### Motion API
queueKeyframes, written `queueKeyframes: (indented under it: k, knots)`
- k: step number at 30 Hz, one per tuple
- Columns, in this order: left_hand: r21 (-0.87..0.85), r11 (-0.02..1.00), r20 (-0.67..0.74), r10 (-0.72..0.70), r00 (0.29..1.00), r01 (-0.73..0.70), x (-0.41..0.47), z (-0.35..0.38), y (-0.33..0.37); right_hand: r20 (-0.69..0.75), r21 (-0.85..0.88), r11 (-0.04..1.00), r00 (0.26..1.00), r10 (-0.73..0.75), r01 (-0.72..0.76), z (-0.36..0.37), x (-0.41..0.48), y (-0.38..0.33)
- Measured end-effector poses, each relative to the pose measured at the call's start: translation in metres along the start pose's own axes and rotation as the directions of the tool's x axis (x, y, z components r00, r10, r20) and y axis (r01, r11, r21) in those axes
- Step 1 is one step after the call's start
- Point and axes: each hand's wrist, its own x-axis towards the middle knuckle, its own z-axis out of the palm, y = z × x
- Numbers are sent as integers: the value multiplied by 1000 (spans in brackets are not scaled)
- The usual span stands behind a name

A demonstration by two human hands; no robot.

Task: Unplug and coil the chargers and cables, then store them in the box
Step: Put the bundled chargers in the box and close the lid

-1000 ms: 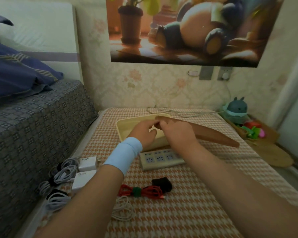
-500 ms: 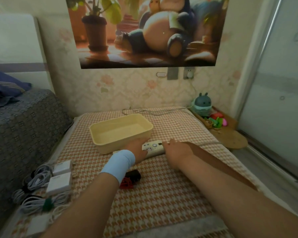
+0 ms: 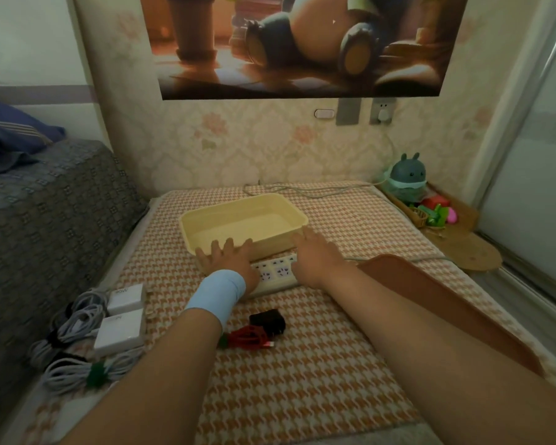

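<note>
While the left hand (image 3: 227,260) and right hand (image 3: 315,255) are laid against the near wall of the box (image 3: 270,247), the fingers are seen straight and spread (nothing is gripped). The coiled cables (image 3: 74,319) and white chargers (image 3: 119,329) are found well left of the fingers, nearer the person.

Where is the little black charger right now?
In the head view, the black charger lies near the middle of the checked mat, on the near side of the white power strip, with its red cable bundled beside it.
</note>
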Motion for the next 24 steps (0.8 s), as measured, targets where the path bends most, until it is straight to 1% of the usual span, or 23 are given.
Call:
queueKeyframes:
  k: [3,6,8,9,12,14,16,19,22,24]
  knots:
    - [-113,993,3,22,1000,-21,13,6,-6,-24,-1,998,998,-66,66,8,22,-9]
    - [-198,976,-43,84,996,-90,23,3,-11,-25,-91,988,992,-125,122,16,39,-5]
    - [-260,953,-102,133,986,-155,26,0,-17,-46,-141,982,991,-129,121,19,47,2]
    - [-287,941,-129,148,980,-180,28,0,-21,-78,-173,977,987,-137,122,20,51,5]
    - [-333,919,-198,152,968,-212,34,3,-28,-187,-299,947,966,-179,118,18,57,7]
    - [-350,906,-243,157,957,-238,40,5,-25,-221,-347,935,963,-153,69,14,57,8]
    - [-358,895,-273,171,947,-265,43,4,-17,-225,-376,927,970,-90,-1,12,54,13]
    - [-318,893,-302,224,926,-320,47,0,1,-226,-384,920,974,-12,-78,9,47,26]
    - [-265,907,-207,277,938,-327,45,-2,13,-181,-377,923,983,4,-73,5,43,40]
    - [-132,947,-126,276,953,-292,42,-4,12,-139,-377,926,990,-18,-36,4,41,44]
